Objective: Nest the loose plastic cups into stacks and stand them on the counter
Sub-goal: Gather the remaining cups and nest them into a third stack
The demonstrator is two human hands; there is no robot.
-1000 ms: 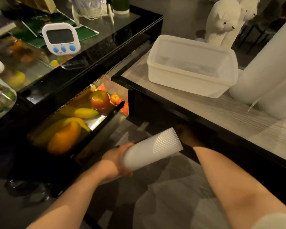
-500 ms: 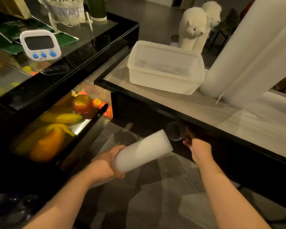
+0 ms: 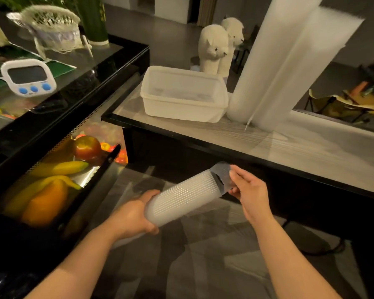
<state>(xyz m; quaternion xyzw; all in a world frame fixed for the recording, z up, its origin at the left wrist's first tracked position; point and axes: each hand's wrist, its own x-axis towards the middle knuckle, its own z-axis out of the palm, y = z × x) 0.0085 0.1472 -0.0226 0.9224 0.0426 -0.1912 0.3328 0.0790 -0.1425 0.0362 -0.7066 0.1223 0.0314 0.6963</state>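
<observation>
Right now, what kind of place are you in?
Probably a drinks or juice shop counter: tall stacks of plastic cups stand on the counter, and a glass case holds fruit beside a kitchen timer.

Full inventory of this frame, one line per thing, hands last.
held cup stack: one, translucent white, held slanted above the floor
loose cup: one, clear, at the held stack's open end
tall cup stacks: two, white, standing on the counter
counter: one, pale wood grain with black edge, right
tub: one, translucent white, on the counter
timer: one, white with blue buttons, on the glass case at left
fruit: several, yellow, orange, red, inside the glass case
plush animals: two, white, behind the tub
left hand: grips the held stack's base
right hand: pinches the loose cup
</observation>
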